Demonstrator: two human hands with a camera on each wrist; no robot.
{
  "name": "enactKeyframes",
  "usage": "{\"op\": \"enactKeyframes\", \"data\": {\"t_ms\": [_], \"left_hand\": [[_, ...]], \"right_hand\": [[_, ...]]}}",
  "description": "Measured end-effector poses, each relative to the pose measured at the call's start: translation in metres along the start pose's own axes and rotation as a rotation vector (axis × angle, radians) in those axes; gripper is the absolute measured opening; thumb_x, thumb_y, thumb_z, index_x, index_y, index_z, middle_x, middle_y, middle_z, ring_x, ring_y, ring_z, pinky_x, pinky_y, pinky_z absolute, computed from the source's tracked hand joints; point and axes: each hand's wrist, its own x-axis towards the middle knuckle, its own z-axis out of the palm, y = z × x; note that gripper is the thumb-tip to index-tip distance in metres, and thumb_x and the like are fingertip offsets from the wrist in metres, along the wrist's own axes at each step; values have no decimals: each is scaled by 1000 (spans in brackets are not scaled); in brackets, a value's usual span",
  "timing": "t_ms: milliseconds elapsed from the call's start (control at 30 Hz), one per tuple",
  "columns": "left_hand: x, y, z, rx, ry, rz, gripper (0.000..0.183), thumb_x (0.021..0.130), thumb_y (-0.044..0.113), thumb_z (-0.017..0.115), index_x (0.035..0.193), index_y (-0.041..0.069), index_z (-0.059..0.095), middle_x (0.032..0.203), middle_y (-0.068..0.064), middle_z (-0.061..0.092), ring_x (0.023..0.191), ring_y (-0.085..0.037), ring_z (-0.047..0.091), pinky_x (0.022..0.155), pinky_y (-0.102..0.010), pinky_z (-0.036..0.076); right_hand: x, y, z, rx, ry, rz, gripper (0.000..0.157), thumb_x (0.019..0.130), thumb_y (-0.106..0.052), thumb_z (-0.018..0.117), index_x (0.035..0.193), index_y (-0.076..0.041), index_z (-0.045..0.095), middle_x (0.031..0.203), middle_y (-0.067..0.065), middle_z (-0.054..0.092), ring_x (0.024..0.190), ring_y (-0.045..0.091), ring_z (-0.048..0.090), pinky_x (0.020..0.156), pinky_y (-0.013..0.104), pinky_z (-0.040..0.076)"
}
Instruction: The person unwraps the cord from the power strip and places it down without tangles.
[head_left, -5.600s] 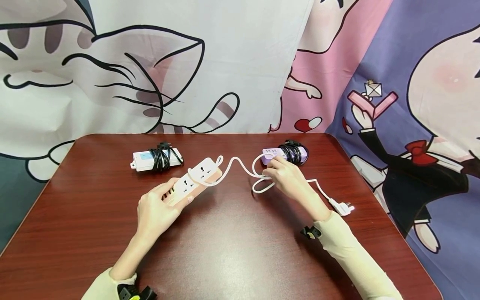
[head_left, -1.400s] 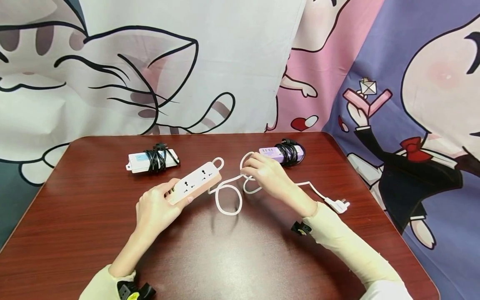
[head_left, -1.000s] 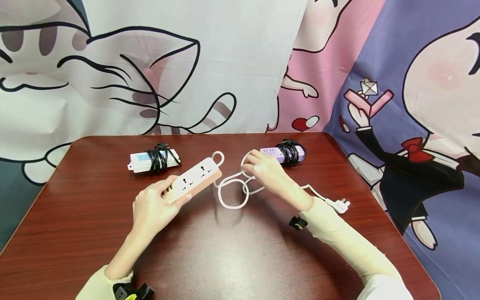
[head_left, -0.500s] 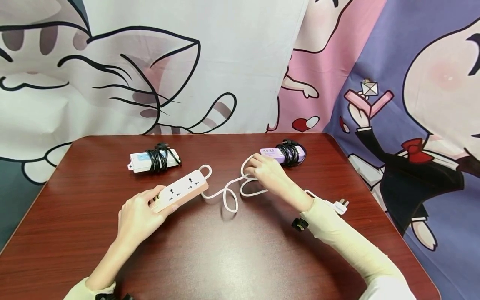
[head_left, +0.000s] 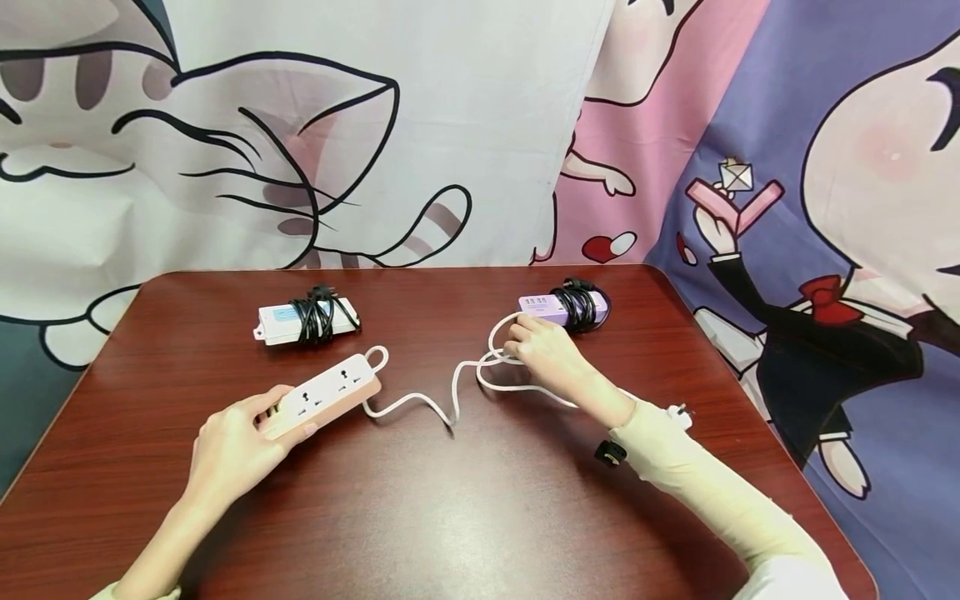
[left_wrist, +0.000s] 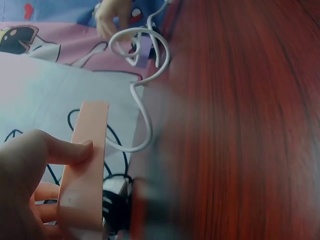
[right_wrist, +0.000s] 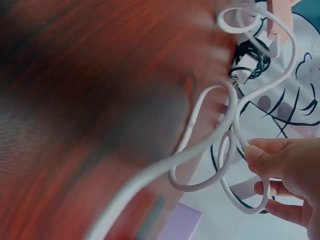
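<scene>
My left hand point(head_left: 236, 446) grips the lower left end of a white and peach power strip point(head_left: 322, 393). Its thumb lies along the peach side point(left_wrist: 85, 172) in the left wrist view. From the strip's far end a white cord point(head_left: 408, 398) makes a small loop, then runs rightward across to my right hand point(head_left: 551, 354). That hand pinches the cord with thumb and fingers, as the right wrist view shows at the fingertips point(right_wrist: 252, 155). Several loose cord loops point(right_wrist: 200, 187) hang around them. The cord's white plug point(head_left: 680, 415) is partly hidden behind the right sleeve.
A white power strip point(head_left: 273, 325) wound with black cable sits at the back left of the brown table point(head_left: 465, 517). A purple one point(head_left: 542, 308), also cable-wrapped, lies just beyond my right hand. A cartoon-printed cloth point(head_left: 480, 108) stands behind the table.
The cord that lay across the strip's top is off it. My left hand has moved left and toward me with the strip, drawing out the hanging loop between the hands. The right hand keeps its hold.
</scene>
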Motion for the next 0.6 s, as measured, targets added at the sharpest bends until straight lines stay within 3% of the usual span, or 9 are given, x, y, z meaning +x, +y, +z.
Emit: {"op": "enactKeyframes", "data": {"t_ms": [300,600], "left_hand": [[1,-2,-9,0,31,-11,46,70,41,82,111,23,69,58,2,46,58,-17,43,52,-30,28],[2,7,-9,-20,29,-10,48,70,40,82,113,23,68,59,2,47,58,-16,42,52,-30,28]], "right_hand": [[-6,-8,8,-36,16,3,19,78,0,63,76,-17,71,74,0,60,81,20,57,65,29,47],[-12,-17,14,-61,-57,22,14,76,-8,65,69,-19,67,73,-1,65,72,18,61,58,29,47]]}}
